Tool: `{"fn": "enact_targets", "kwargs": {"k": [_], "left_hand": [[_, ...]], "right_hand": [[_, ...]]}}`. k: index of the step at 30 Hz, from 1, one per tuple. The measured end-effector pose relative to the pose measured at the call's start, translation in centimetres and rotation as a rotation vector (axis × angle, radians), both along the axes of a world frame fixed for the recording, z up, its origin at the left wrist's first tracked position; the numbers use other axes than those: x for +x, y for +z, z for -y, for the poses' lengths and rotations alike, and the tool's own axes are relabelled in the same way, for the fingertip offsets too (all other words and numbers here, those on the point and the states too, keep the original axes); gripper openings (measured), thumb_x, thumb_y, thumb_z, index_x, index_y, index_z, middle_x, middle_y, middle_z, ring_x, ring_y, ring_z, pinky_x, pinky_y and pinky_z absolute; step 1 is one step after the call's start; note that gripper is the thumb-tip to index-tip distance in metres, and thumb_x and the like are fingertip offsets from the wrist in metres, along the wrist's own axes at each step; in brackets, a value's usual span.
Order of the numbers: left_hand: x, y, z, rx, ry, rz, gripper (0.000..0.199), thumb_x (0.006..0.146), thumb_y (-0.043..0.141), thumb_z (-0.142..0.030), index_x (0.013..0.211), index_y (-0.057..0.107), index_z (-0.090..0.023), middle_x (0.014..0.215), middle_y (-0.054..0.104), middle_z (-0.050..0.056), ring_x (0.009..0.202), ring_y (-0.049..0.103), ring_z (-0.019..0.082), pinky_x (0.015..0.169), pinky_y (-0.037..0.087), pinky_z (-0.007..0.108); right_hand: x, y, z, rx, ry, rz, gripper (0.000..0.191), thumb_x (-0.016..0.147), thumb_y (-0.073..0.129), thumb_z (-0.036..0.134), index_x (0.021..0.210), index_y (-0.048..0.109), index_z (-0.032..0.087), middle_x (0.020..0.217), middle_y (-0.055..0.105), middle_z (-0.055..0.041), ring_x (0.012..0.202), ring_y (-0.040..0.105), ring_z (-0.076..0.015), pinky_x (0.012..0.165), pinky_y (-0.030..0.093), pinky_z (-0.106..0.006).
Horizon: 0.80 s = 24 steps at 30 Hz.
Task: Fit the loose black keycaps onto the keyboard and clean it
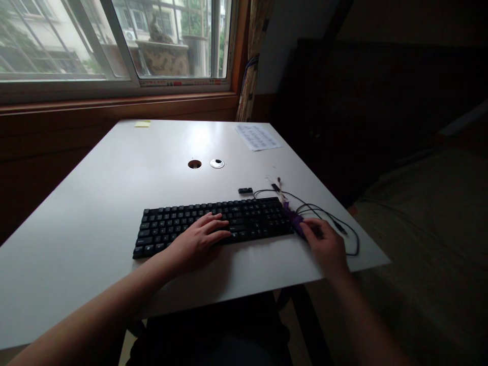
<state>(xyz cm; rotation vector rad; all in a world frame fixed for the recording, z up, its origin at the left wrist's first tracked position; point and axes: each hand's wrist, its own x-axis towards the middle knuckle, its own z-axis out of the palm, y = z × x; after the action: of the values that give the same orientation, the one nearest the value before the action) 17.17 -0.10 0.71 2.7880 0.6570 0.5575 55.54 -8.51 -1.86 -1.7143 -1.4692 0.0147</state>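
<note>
Your left hand (pixel 201 238), fingers spread, lay on one keyboard (pixel 183 223); your right hand (pixel 328 247) pinched one purple cloth (pixel 296 221).

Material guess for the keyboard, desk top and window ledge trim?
Keyboard: likely matte black plastic, going by its dull, evenly dark keys.
Desk top: smooth white, probably laminate or painted board; soft glare near the far edge suggests a satin finish.
Ledge trim: reddish-brown, looks like varnished wood, though veneer is possible.
</note>
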Motion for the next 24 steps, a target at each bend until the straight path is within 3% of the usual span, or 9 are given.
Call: {"fn": "enact_targets", "kwargs": {"k": [5,9,24], "left_hand": [[0.0,0.0,0.1,0.003,0.003,-0.01,0.043,0.09,0.065,-0.014,0.132,0.064,-0.023,0.143,0.06,0.01,0.144,0.045,0.031,0.124,0.032,0.055],[0.0,0.0,0.1,0.009,-0.005,-0.009,0.043,0.09,0.066,-0.015,0.132,0.063,-0.022,0.143,0.06,0.011,0.144,0.045,0.031,0.124,0.032,0.056],[0.1,-0.1,0.1,0.03,-0.001,0.006,0.04,0.092,0.062,-0.015,0.132,0.063,-0.023,0.142,0.06,0.011,0.144,0.045,0.031,0.123,0.034,0.058]], "right_hand": [[-1.9,1.1,-1.2,0.041,0.122,0.153,0.014,0.097,0.062,0.036,0.097,0.068,0.023,0.094,0.07,-0.0029,0.089,0.067,-0.0209,0.083,0.052,-0.036],[-2.1,1.2,-1.9,0.036,0.134,0.251,0.016,0.099,0.061,0.035,0.097,0.071,0.023,0.096,0.068,-0.0043,0.091,0.065,-0.0217,0.086,0.052,-0.037],[-0.4,-0.1,-1.1,-0.086,0.256,0.231,0.03,0.094,0.065,0.041,0.12,0.072,0.028,0.108,0.065,-0.0069,0.104,0.065,-0.0257,0.093,0.055,-0.042]]}}
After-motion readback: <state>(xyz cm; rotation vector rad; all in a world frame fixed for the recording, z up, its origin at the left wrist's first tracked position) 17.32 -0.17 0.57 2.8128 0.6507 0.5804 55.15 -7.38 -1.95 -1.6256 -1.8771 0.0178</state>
